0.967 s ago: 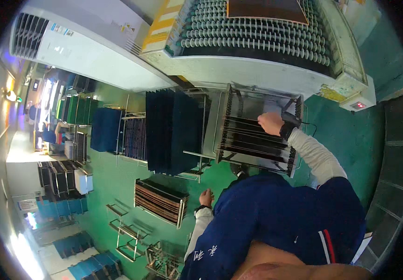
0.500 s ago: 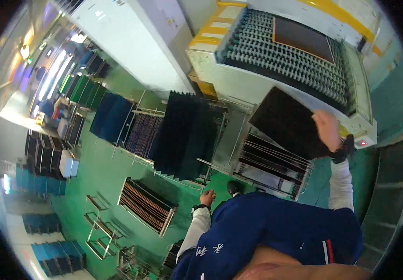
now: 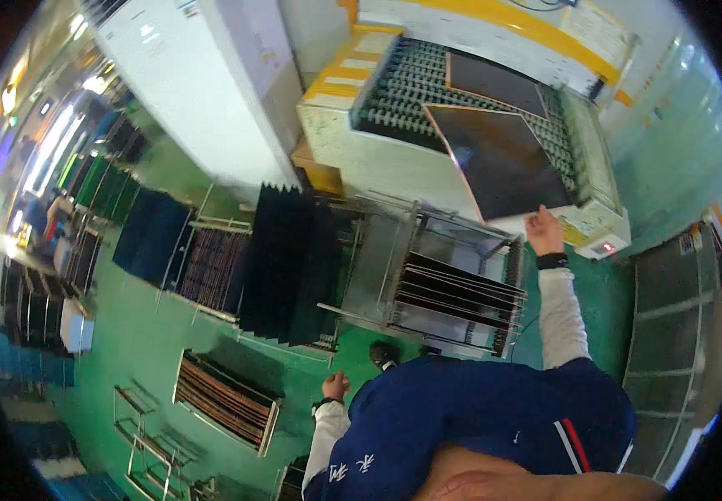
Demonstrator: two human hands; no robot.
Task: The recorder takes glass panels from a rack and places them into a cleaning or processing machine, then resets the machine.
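My right hand (image 3: 544, 232) grips the near edge of a thin dark panel (image 3: 503, 163) with copper-coloured edges. The panel is tilted, its far part over the roller conveyor (image 3: 394, 93) of a pale machine; whether it touches the rollers I cannot tell. Another dark panel (image 3: 499, 82) lies flat on the rollers behind it. Below my right hand stands a metal rack (image 3: 411, 321) with several dark panels (image 3: 457, 288) standing in it. My left hand (image 3: 336, 386) hangs low by my side, empty, its fingers loosely bent.
Left of the rack stands a cart of dark blue, jagged-topped sheets (image 3: 281, 267). A low rack of copper-edged panels (image 3: 225, 401) and a bare metal frame (image 3: 148, 451) stand on the green floor. A white cabinet (image 3: 185, 83) rises behind; grey shelving (image 3: 670, 326) is at right.
My right hand has lifted the panel from above the rack and carried it up and away from me, over the conveyor's near edge. The view has shifted; my left hand still hangs low.
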